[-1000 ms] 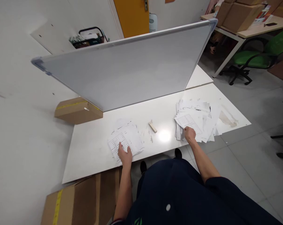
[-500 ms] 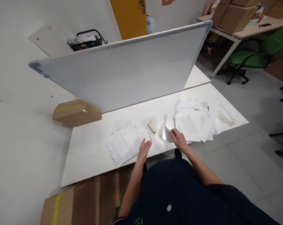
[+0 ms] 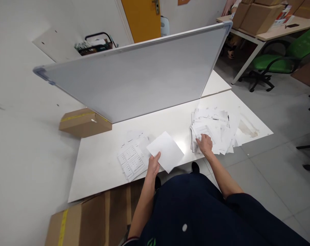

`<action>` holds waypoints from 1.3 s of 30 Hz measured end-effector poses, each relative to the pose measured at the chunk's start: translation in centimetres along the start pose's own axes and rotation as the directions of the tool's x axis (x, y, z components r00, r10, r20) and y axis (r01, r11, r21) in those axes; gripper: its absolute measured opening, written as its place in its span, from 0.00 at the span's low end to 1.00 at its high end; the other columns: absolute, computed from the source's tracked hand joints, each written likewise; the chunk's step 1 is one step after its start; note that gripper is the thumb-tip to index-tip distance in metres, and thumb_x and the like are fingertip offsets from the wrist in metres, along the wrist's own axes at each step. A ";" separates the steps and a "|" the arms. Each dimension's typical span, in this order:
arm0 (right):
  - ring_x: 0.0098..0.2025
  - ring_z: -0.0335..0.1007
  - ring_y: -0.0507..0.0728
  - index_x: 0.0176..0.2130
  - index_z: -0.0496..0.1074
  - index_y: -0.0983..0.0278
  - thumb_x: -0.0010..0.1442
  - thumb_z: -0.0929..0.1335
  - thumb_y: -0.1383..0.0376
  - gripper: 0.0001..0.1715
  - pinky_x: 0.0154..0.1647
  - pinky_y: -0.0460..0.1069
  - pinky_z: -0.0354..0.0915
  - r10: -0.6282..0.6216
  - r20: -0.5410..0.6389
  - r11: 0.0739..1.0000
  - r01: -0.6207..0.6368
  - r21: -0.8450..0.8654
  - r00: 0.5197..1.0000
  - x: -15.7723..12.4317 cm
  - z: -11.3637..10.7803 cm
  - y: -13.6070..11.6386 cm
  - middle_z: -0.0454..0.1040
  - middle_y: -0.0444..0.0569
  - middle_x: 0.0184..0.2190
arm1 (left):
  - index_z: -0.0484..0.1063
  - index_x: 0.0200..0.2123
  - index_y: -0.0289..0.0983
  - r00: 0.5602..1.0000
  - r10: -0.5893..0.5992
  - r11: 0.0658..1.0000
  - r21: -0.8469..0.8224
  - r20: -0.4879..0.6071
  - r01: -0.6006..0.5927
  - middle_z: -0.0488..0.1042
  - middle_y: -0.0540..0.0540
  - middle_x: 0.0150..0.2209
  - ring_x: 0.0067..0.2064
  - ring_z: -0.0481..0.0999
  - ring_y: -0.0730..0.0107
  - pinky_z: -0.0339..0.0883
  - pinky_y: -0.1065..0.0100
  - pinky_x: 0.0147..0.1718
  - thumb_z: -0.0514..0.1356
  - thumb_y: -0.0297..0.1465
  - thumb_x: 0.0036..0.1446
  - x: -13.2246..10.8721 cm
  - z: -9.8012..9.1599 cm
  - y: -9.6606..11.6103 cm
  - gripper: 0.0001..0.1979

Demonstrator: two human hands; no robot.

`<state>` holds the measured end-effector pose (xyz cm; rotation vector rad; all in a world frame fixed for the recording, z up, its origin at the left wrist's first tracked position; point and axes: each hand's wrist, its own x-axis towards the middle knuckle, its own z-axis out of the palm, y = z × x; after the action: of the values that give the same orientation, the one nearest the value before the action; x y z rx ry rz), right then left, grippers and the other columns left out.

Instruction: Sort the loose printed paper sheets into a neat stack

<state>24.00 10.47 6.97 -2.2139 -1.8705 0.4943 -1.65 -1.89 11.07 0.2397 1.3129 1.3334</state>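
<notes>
A blank white sheet of paper (image 3: 167, 152) is pinched at its lower left side by my left hand (image 3: 153, 164), thumb on top. It is held above the table near the front edge. My right hand (image 3: 205, 145) is over the right-hand pile of papers (image 3: 217, 128), thumb and fingers apart with nothing seen between them. I cannot tell whether it touches the top page. Left of my left hand lies another stack of papers (image 3: 133, 159), its top page printed with boxed tables. The small beige object seen earlier on the table is hidden behind the held sheet.
A large whiteboard (image 3: 139, 78) stands upright along the back of the white table (image 3: 93, 164). A cardboard box (image 3: 85, 123) sits behind the table's left end, and more cardboard (image 3: 93, 218) is below. A green office chair (image 3: 275, 63) and another desk (image 3: 265, 36) with boxes are at right.
The sheet has passed from my right hand to my left and now lies flatter, covering the beige object. My right hand has moved right, over the right-hand pile.
</notes>
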 end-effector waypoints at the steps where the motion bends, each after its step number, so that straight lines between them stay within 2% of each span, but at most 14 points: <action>1: 0.52 0.54 0.64 0.49 0.62 0.68 0.54 0.63 0.58 0.25 0.47 0.54 0.53 0.022 -0.036 0.996 -0.025 -0.089 0.999 0.6 0.5 0.6 0.60 0.61 0.52 | 0.69 0.44 0.32 1.000 0.005 1.000 0.010 0.004 -0.005 0.73 0.38 0.45 0.50 0.69 0.58 0.61 0.58 0.50 0.63 0.35 0.45 0.0 -0.1 -0.1 0.21; 4: 0.54 0.51 0.64 0.48 0.63 0.68 0.53 0.64 0.56 0.26 0.48 0.54 0.52 0.037 -0.023 0.977 -0.041 -0.209 0.999 1.6 1.8 1.9 0.58 0.59 0.54 | 0.69 0.44 0.32 0.999 0.020 1.000 0.013 0.026 -0.020 0.72 0.39 0.45 0.52 0.67 0.59 0.60 0.59 0.51 0.63 0.35 0.46 -0.1 -0.3 -0.2 0.21; 9: 0.52 0.55 0.64 0.42 0.70 0.67 0.57 0.59 0.56 0.21 0.44 0.53 0.57 0.044 0.057 0.981 -0.033 -0.190 0.997 2.2 2.1 2.6 0.62 0.58 0.51 | 0.68 0.44 0.33 1.000 -0.007 1.000 0.000 -0.003 0.007 0.72 0.38 0.45 0.52 0.66 0.58 0.60 0.58 0.52 0.63 0.34 0.47 -0.4 -0.5 0.0 0.21; 13: 0.44 0.65 0.61 0.40 0.73 0.69 0.58 0.57 0.65 0.19 0.38 0.51 0.60 0.061 0.170 0.982 -0.028 -0.188 0.984 2.8 1.1 2.3 0.70 0.61 0.41 | 0.68 0.45 0.33 1.000 0.001 1.000 -0.002 -0.017 -0.001 0.72 0.39 0.46 0.52 0.67 0.59 0.60 0.58 0.52 0.63 0.33 0.47 -0.1 -0.7 0.0 0.21; 15: 0.40 0.68 0.60 0.40 0.73 0.70 0.57 0.58 0.67 0.19 0.36 0.50 0.60 0.069 0.189 0.979 -0.030 -0.202 0.980 3.0 0.7 2.1 0.73 0.61 0.37 | 0.68 0.45 0.33 1.000 0.016 1.000 -0.010 -0.022 -0.016 0.72 0.39 0.46 0.52 0.67 0.60 0.60 0.58 0.52 0.63 0.33 0.47 0.4 -0.9 -0.3 0.21; 22: 0.36 0.69 0.58 0.35 0.74 0.66 0.54 0.59 0.68 0.15 0.31 0.47 0.59 0.106 0.126 0.984 -0.086 -0.156 0.986 2.5 1.3 2.5 0.74 0.55 0.32 | 0.69 0.45 0.33 1.000 0.018 0.998 -0.062 -0.026 -0.020 0.71 0.39 0.47 0.50 0.69 0.59 0.60 0.56 0.52 0.64 0.32 0.46 1.1 -1.4 -0.9 0.21; 26: 0.37 0.68 0.58 0.35 0.74 0.66 0.57 0.59 0.63 0.16 0.30 0.47 0.58 0.111 0.154 0.982 -0.084 -0.172 0.982 1.8 1.6 2.6 0.73 0.55 0.33 | 0.68 0.44 0.32 1.000 0.008 0.998 -0.059 -0.021 -0.009 0.71 0.38 0.47 0.50 0.69 0.59 0.61 0.57 0.51 0.63 0.32 0.46 0.7 -1.3 -0.4 0.20; 29: 0.40 0.66 0.60 0.34 0.73 0.66 0.58 0.59 0.63 0.16 0.32 0.49 0.58 0.032 0.165 0.977 0.004 -0.213 0.986 1.4 0.6 1.9 0.72 0.57 0.37 | 0.68 0.44 0.32 0.999 -0.001 0.999 -0.040 -0.032 0.000 0.71 0.37 0.47 0.50 0.69 0.59 0.61 0.58 0.51 0.63 0.34 0.47 0.5 -1.2 0.0 0.20; 31: 0.40 0.65 0.61 0.35 0.72 0.67 0.59 0.58 0.64 0.16 0.34 0.50 0.58 -0.060 0.097 0.976 0.079 -0.205 0.993 1.0 -0.9 1.1 0.71 0.58 0.37 | 0.68 0.44 0.32 0.999 -0.001 0.999 -0.036 -0.033 -0.001 0.71 0.37 0.46 0.49 0.70 0.59 0.61 0.58 0.51 0.62 0.34 0.48 0.5 -1.2 0.2 0.20; 33: 0.36 0.65 0.59 0.37 0.69 0.67 0.60 0.56 0.63 0.16 0.34 0.50 0.58 -0.144 0.007 0.986 0.144 -0.086 0.990 0.4 -2.9 -0.1 0.71 0.57 0.33 | 0.68 0.44 0.32 1.000 -0.003 0.999 -0.037 -0.006 0.003 0.72 0.37 0.45 0.49 0.70 0.59 0.61 0.58 0.50 0.62 0.35 0.48 0.6 -1.1 0.3 0.20; 35: 0.30 0.64 0.56 0.39 0.66 0.65 0.60 0.56 0.59 0.17 0.31 0.48 0.58 -0.195 -0.055 0.961 0.202 0.188 0.979 -0.2 -4.9 -1.5 0.70 0.52 0.28 | 0.68 0.43 0.31 1.000 0.001 0.999 -0.045 0.010 0.000 0.73 0.37 0.43 0.48 0.71 0.59 0.62 0.58 0.50 0.62 0.35 0.48 0.6 -1.0 0.4 0.19; 37: 0.28 0.63 0.53 0.39 0.64 0.63 0.59 0.57 0.55 0.17 0.28 0.46 0.58 -0.215 -0.093 0.820 0.232 0.524 0.972 -0.7 -6.5 -2.9 0.69 0.47 0.27 | 0.69 0.42 0.31 1.000 0.005 0.999 -0.049 0.003 -0.005 0.74 0.37 0.42 0.47 0.71 0.59 0.63 0.58 0.49 0.61 0.36 0.48 0.7 -0.8 0.7 0.19; 39: 0.26 0.61 0.51 0.37 0.63 0.62 0.57 0.59 0.53 0.16 0.26 0.45 0.57 -0.221 -0.062 0.615 0.188 0.766 0.973 -1.1 -6.9 -4.2 0.67 0.43 0.26 | 0.69 0.40 0.31 1.000 0.000 1.000 -0.027 -0.017 -0.001 0.74 0.38 0.40 0.46 0.71 0.60 0.63 0.60 0.47 0.61 0.37 0.48 0.6 -0.5 1.1 0.19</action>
<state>22.63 10.55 15.05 -1.3947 -1.4704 1.0592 -2.85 -1.32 11.44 0.2103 1.3076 1.3554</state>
